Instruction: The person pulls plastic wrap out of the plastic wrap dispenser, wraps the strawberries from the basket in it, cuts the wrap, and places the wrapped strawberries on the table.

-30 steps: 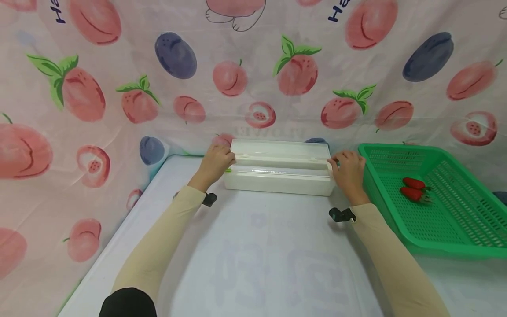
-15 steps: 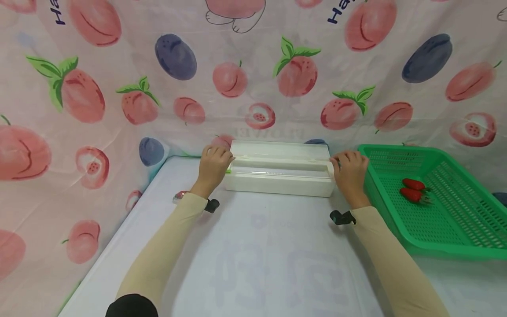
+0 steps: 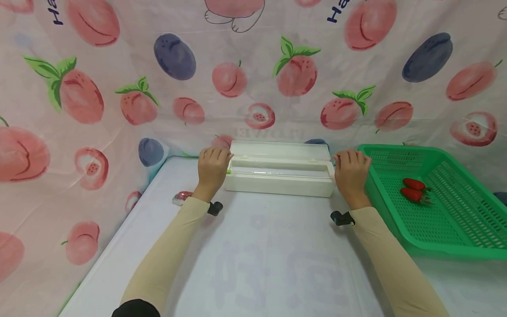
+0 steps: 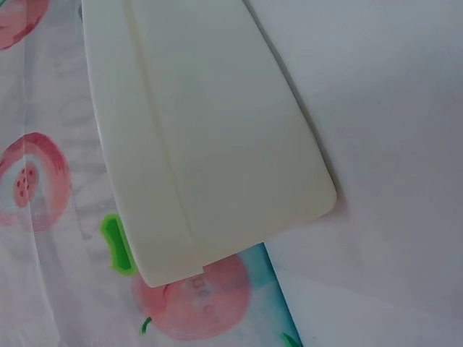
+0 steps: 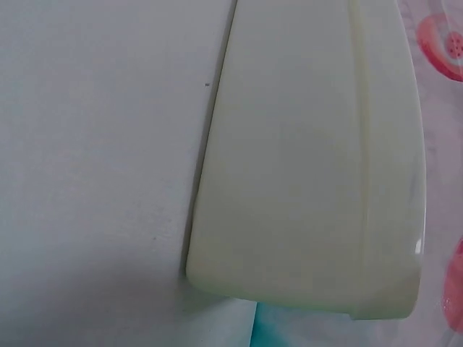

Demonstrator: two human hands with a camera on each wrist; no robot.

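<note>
In the head view a white box [image 3: 279, 186] with its lid [image 3: 279, 150] raised stands against the printed sheet. A pale roll with a glossy, film-like surface [image 3: 280, 172] lies inside it. My left hand [image 3: 212, 171] is at the box's left end, fingers curled, thumb side at the lid's corner. At the right end, my right hand [image 3: 351, 174] is curled in the same way, close to the corner. I cannot tell whether either hand pinches a clear film. Both wrist views show the box's smooth white side, with a green tab [image 4: 118, 244] in the left one; no fingers appear there.
A green plastic basket [image 3: 396, 229] with red strawberries [image 3: 413, 194] stands right beside my right hand. A small red item in clear wrapping [image 3: 182, 197] lies left of my left wrist on the white table [image 3: 269, 255]. The fruit-printed sheet [image 3: 253, 53] hangs behind the box.
My left hand has shifted slightly left and my right hand slightly right, away from the box's ends. More of the box's inside shows, and the wrapped red item has come into sight.
</note>
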